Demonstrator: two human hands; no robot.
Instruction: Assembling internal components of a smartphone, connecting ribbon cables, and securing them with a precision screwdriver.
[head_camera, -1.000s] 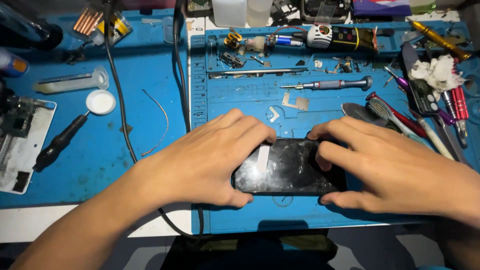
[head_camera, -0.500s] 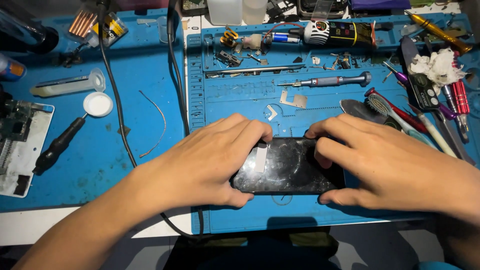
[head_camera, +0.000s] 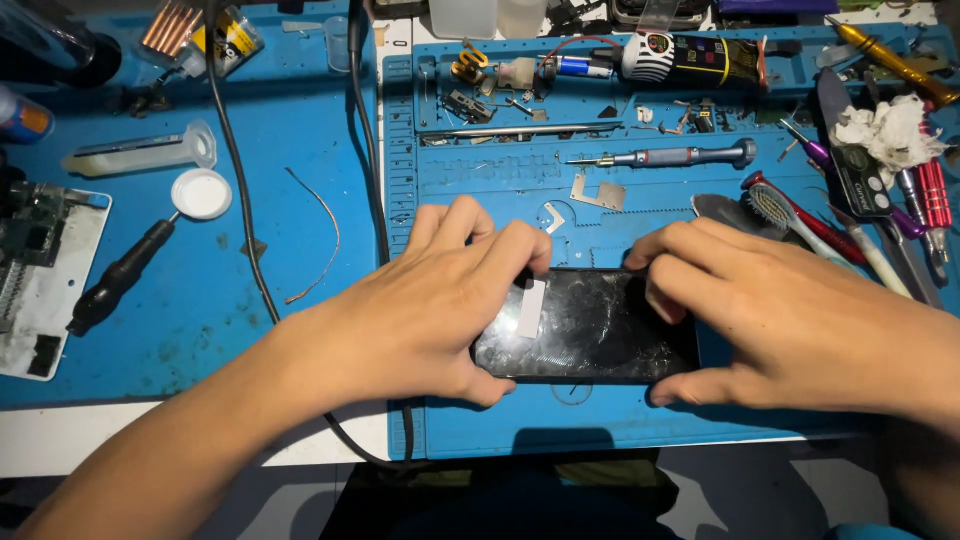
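Phone: black, cracked glass, flat on blue mat, lower centre of frame, on the table.
Left hand: grip clamped on phone's left end, fingers over white tab.
Right hand: grip clamped on right end.
Risk: hard pressing could spread cracks; shards might cut fingertips.
Right edge: tools crowd near; an elbow could knock them.

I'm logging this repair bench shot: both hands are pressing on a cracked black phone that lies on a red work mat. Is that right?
Not quite: the work mat is blue, not red, as the head view shows. The rest holds: the left hand and right hand both press on the cracked black phone lying on it.
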